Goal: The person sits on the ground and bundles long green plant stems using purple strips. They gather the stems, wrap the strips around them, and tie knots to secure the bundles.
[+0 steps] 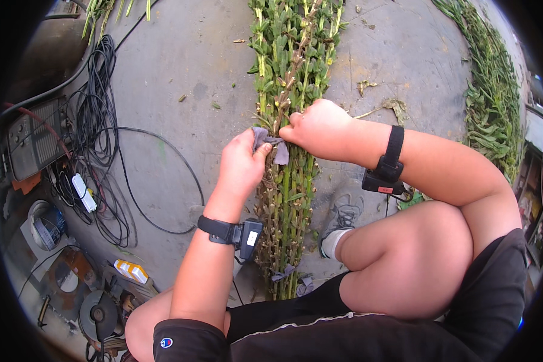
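Observation:
A long bundle of green leafy stalks with seed pods [289, 190] lies on the concrete floor and runs from between my legs away from me. Around its middle passes a grey cloth strip [280, 153]. My left hand [244, 160] pinches the strip between thumb and fingers at the bundle's left side. At the right side, my right hand [314, 129] is curled against the stalks at the strip; its fingertips are partly hidden, but it seems to grip the strip's other end. A second grey cloth strip [284, 273] is around the bundle's near end.
More green stalks [493, 104] lie at the far right, and others [100, 16] at the top left. Coiled black cables [102, 104], a white power strip [84, 193], a metal-cased machine [36, 135] and an orange-and-white box [131, 270] are on the left. My shoe [344, 212] stands right of the bundle.

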Motion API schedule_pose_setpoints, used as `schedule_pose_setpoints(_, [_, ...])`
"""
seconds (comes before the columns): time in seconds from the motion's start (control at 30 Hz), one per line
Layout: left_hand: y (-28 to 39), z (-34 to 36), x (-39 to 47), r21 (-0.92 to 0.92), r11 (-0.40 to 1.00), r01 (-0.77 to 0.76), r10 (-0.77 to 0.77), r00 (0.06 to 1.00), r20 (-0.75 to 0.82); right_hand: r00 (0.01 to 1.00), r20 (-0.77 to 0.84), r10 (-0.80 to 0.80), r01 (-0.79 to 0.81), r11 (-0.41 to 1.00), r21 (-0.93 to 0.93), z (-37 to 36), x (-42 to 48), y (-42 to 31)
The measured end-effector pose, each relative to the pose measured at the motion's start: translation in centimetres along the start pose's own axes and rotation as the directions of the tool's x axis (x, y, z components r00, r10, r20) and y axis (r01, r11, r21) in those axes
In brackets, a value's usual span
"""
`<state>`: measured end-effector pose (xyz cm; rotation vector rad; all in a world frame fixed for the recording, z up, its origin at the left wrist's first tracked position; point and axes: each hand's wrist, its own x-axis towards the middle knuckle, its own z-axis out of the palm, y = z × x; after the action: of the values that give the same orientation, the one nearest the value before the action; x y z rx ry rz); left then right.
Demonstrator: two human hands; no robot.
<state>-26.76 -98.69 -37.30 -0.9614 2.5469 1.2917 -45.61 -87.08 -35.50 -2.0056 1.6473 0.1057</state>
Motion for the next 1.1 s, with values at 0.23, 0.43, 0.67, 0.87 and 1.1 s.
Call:
schedule_pose_setpoints(0.23, [-3.0,-1.2,1.6,-0.322,0.861,0.393,-0.267,0.889,0.372,0.795,-0.076,0.601,-0.370,0.581,0.725,2.9,-2.4,2.2])
schedule_pose_setpoints(0.43, [-3.9,1.2,1.2,-0.632,0.511,0.582,-0.089,0.767,0.635,0.700,0.624,0.347,-0.294,-0.656,0.695,6.5,-3.3,-1.3])
schedule_pose_setpoints(0.67, [-1.8,0.6,-0.7,-0.677,0.382,0.629,-0.174,0.768,0.616,0.672,0.559,0.485,0.026,-0.770,0.637,5.4,-1.7,-4.7])
schedule_pose_setpoints(0.87, [1.0,-2.4,-1.4,-0.710,0.416,0.568,-0.084,0.802,0.591,0.607,0.538,0.584,0.121,-0.737,0.665,0.9,-2.8,-6.9])
schedule_pose_setpoints(1.1, [3.1,-6.2,-1.9,-0.762,0.496,0.416,0.006,0.876,0.482,0.591,0.466,0.658,0.133,-0.650,0.748,-4.9,-2.9,-7.6])
